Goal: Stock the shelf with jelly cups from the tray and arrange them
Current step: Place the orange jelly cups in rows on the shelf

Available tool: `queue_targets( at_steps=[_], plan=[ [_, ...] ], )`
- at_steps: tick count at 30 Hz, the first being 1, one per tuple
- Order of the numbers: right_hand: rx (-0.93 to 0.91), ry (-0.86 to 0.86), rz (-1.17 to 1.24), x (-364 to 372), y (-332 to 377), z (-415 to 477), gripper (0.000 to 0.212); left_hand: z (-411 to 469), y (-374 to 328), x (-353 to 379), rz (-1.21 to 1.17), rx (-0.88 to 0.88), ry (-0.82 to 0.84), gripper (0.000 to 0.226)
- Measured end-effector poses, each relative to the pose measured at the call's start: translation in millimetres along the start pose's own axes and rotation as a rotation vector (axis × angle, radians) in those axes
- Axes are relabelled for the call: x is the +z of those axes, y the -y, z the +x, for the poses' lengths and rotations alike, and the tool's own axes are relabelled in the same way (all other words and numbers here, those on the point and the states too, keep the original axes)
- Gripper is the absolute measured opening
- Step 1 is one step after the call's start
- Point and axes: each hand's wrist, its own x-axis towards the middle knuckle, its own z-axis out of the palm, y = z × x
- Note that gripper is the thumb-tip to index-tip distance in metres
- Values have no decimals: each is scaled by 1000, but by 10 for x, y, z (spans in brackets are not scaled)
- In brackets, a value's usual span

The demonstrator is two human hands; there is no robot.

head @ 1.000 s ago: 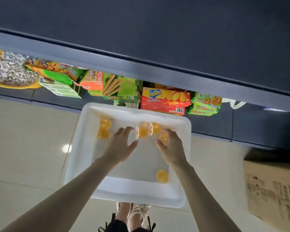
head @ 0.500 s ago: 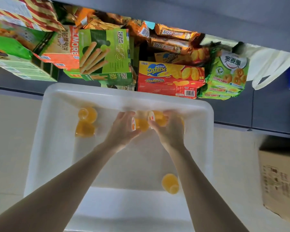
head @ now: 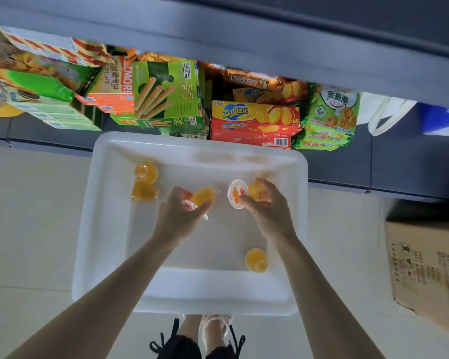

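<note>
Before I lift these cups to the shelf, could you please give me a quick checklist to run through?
1. Left hand grips left cup: ok.
2. Right hand grips right cup: ok.
3. Second cup under the right hand: cannot tell.
4. Tray emptied: not ok; back-left cups and front cup lie inside.
5. Free spot on shelf: cannot tell; boxes fill what shows.
</note>
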Motion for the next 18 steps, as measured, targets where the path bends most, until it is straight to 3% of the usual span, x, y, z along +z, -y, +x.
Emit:
queue_targets(
  at_steps=[6,10,13,18],
  plan=[
    [29,89,273,-561,622,-781,54,-820,-745,-455,-286,-41,-1,43],
    [-78,128,301,-1022,1283,-1364,43,-1436,-1425,-978,-386,61,32,50],
    [-177,167,355,-1359,1846,-1872,48,-1928,-1986,-1435,-436,158,34,33],
    [-402,253,325,-1967,2841,-2766,38,-2693,-2888,-2141,-459,363,21,50]
  ],
)
